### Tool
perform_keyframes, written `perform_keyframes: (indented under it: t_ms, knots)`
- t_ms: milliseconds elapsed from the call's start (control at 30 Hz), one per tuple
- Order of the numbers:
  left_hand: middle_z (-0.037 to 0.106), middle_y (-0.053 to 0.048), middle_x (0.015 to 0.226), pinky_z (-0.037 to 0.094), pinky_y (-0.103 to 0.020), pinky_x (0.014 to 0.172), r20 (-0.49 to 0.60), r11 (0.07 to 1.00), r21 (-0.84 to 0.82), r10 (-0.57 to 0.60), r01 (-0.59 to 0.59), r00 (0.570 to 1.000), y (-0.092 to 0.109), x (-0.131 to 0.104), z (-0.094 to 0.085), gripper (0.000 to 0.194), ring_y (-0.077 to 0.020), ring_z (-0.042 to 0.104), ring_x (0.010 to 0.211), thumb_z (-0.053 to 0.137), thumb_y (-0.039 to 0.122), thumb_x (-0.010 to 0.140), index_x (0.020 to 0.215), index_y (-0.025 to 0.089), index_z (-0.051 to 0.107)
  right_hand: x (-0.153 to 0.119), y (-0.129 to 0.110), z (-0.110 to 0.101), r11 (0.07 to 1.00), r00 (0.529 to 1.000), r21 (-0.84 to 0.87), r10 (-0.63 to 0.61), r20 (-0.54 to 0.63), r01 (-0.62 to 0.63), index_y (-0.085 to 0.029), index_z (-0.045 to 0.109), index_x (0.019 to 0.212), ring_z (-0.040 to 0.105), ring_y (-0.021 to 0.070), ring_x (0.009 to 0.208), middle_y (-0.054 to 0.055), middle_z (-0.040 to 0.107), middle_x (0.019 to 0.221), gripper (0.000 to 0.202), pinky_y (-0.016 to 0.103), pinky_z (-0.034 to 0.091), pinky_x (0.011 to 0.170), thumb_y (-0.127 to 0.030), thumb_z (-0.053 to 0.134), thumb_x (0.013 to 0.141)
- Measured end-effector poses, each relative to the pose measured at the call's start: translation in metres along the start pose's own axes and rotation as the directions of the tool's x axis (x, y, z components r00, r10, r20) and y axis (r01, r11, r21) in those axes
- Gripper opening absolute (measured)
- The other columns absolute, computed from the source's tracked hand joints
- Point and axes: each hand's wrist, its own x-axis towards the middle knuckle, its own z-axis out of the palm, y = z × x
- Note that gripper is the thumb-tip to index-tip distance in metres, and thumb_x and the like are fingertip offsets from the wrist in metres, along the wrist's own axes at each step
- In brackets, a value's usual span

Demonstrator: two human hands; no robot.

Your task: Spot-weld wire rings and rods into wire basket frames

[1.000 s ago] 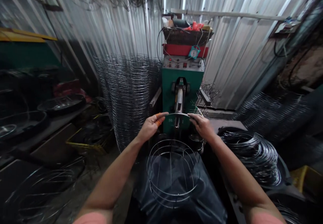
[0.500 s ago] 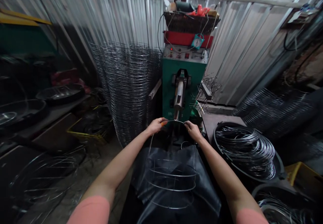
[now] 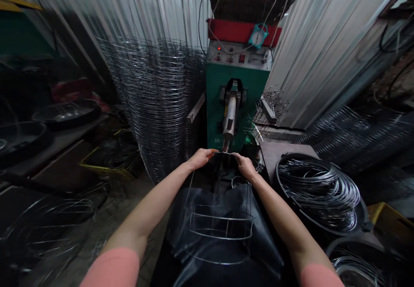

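Observation:
My left hand is closed on the left part of a thin wire frame, whose top wire passes under the tip of a green welding machine. On the right, my right hand pinches the same top wire. The wire frame hangs down toward me, its curved hoops lying over a dark apron. The machine's electrode is right above the wire between my hands; whether they touch I cannot tell.
Tall stacks of wire rings stand left of the machine. At the right is a black tub of wire hoops, with another tub below it. A yellow crate sits on the floor at left. A basket tops the machine.
My hands have come slightly closer together at the electrode, and the top wire between them has moved with them. The view has shifted nearer to the machine.

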Motion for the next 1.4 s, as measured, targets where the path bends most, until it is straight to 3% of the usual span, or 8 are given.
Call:
perform_keyframes:
  t_ms: [267,500,600,733,967,1400]
  knots:
    - [0.069,-0.002,0.079,0.047,-0.019,0.067,-0.005,0.995,-0.022,-0.097,0.097,0.995,0.005,0.001,-0.004,0.034,-0.0119,0.061,0.071,0.048,0.017,0.079,0.109,0.012,0.063,0.010,0.000,-0.002,0.999,0.999,0.046,0.019,0.036,-0.020,-0.023,0.060,0.112,0.064,0.0198,0.087,0.005,0.070,0.091,0.032,0.025,0.046,0.075,-0.020,0.041,0.087]
    - [0.064,-0.005,0.073,0.039,-0.019,0.050,0.010,0.985,-0.087,-0.149,0.149,0.989,0.010,0.003,-0.003,0.034,-0.0106,0.052,0.058,0.053,0.026,0.077,0.105,0.009,0.064,0.011,0.003,-0.002,0.966,1.000,0.257,-0.014,0.028,0.006,-0.017,0.063,0.108,0.063,0.0194,0.085,0.006,0.069,0.091,0.033,0.031,0.048,0.078,-0.018,0.042,0.083]
    - [0.058,-0.001,0.061,0.034,-0.018,0.043,-0.003,0.980,-0.078,-0.182,0.181,0.983,0.010,0.005,-0.004,0.035,-0.0085,0.044,0.049,0.051,0.030,0.079,0.104,0.010,0.064,0.011,0.003,-0.003,0.965,1.000,0.262,-0.015,0.026,0.007,-0.018,0.063,0.107,0.062,0.0181,0.082,0.005,0.068,0.089,0.033,0.030,0.047,0.077,-0.019,0.042,0.082]
    - [0.051,0.003,0.053,0.032,-0.017,0.041,0.026,0.970,-0.071,-0.230,0.231,0.973,0.014,0.006,-0.007,0.032,-0.0066,0.040,0.043,0.055,0.033,0.077,0.101,0.014,0.065,0.013,0.003,-0.005,0.977,0.998,0.211,0.020,0.051,-0.030,-0.021,0.064,0.103,0.060,0.0176,0.079,0.003,0.068,0.084,0.029,0.025,0.045,0.070,-0.022,0.043,0.082]
    - [0.038,0.006,0.046,0.027,-0.018,0.034,0.130,0.949,-0.030,-0.307,0.313,0.943,0.023,0.006,-0.015,0.033,-0.0067,0.036,0.032,0.045,0.028,0.084,0.111,0.017,0.061,0.015,0.000,-0.008,0.985,0.995,0.151,0.072,0.063,-0.081,-0.019,0.062,0.091,0.054,0.0151,0.065,0.002,0.063,0.071,0.022,0.022,0.038,0.059,-0.026,0.044,0.082]
    - [0.043,0.007,0.042,0.026,-0.016,0.033,0.136,0.952,-0.059,-0.291,0.301,0.947,0.027,0.009,-0.021,0.029,-0.0074,0.037,0.030,0.053,0.021,0.077,0.102,0.017,0.067,0.015,0.004,0.000,0.963,0.993,0.244,0.111,0.036,-0.117,-0.020,0.046,0.063,0.043,0.0120,0.051,-0.002,0.047,0.053,0.026,0.022,0.032,0.048,-0.040,0.042,0.078]
